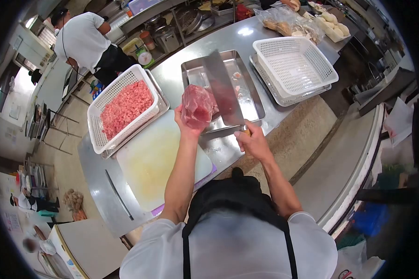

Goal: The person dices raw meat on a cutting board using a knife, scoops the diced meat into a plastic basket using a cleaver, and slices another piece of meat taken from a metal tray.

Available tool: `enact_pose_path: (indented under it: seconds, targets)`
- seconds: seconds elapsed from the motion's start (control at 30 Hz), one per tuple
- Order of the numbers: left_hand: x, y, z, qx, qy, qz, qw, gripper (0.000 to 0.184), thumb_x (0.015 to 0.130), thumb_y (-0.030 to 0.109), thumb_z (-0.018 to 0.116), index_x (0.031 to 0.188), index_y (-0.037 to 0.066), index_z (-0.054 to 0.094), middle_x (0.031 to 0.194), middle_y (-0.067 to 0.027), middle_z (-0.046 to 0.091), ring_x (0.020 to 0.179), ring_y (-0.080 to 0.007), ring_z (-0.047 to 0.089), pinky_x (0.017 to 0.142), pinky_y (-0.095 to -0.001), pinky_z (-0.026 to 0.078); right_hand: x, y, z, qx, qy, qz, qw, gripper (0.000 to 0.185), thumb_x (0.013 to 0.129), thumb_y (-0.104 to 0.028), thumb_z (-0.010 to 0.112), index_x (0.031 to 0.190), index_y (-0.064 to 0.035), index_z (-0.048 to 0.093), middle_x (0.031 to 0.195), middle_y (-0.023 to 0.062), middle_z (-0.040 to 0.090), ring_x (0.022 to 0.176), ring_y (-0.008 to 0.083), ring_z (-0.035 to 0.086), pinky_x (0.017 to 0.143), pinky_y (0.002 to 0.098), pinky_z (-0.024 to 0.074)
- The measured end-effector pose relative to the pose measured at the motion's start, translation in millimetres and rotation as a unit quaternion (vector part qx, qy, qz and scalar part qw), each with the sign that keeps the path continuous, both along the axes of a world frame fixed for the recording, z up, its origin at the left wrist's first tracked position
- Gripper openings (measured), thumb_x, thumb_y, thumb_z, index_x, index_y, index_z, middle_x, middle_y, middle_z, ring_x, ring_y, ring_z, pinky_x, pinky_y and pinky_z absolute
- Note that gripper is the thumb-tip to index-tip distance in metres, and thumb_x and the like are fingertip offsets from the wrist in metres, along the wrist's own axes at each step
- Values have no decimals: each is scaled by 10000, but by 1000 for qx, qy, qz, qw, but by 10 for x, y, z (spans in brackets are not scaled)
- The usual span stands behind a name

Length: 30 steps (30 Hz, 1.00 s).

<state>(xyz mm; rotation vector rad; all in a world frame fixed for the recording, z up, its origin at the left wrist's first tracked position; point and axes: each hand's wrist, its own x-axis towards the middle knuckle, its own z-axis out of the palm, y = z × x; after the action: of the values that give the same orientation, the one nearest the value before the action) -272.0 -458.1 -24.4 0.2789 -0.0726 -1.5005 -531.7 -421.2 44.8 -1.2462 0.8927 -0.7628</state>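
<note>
My left hand grips a large chunk of raw red meat from below and the side, held up at the near left corner of a metal tray. Closed around a wooden handle, my right hand holds a cleaver with a broad blade pointing away from me, over the tray. The blade is beside the meat; whether they touch I cannot tell. A few small meat scraps lie in the tray. Nearer me and to the left is a white cutting board, stained yellowish.
At left, a white basket holds diced meat. Another white basket stands on a metal tray at right. A thin dark rod lies near the table's left end. Bagged food sits at the far right. A person stands beyond the table.
</note>
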Motion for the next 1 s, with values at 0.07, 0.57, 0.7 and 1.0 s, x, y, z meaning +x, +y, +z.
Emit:
enact_pose_path:
  seconds: [0.07, 0.57, 0.7, 1.0]
  targets:
    - [-33, -20, 154, -17, -9, -8, 1000, 614, 899, 421, 520, 1394, 67, 598, 1369, -142, 646, 1234, -366, 628, 1043, -561, 528, -24, 21, -56, 8, -39, -12, 999, 404, 958, -195, 699, 1317, -27, 624, 690, 5, 565, 549, 91, 541, 512, 267, 456]
    - [22, 141, -53, -18, 22, -2, 1000, 582, 923, 387, 513, 1392, 56, 610, 1364, -151, 657, 1240, -346, 636, 1070, -529, 516, 55, 59, -47, 0, -59, 26, 998, 396, 954, -136, 682, 1331, -25, 624, 720, 8, 575, 532, 94, 527, 509, 265, 461]
    - [97, 123, 74, 15, -7, 38, 999, 575, 926, 402, 531, 1382, 63, 611, 1354, -147, 659, 1237, -362, 632, 1075, -545, 506, 19, 112, -71, 4, -45, -4, 999, 349, 941, -156, 680, 1254, -9, 628, 714, 20, 583, 544, 101, 549, 500, 272, 473]
    - [587, 720, -72, 92, -55, 95, 990, 575, 901, 324, 607, 1390, 24, 573, 1341, -180, 652, 1232, -363, 632, 1095, -509, 496, -64, 334, -202, 16, -47, 23, 998, 347, 940, -98, 686, 1270, -9, 621, 723, 5, 578, 542, 93, 551, 488, 262, 459]
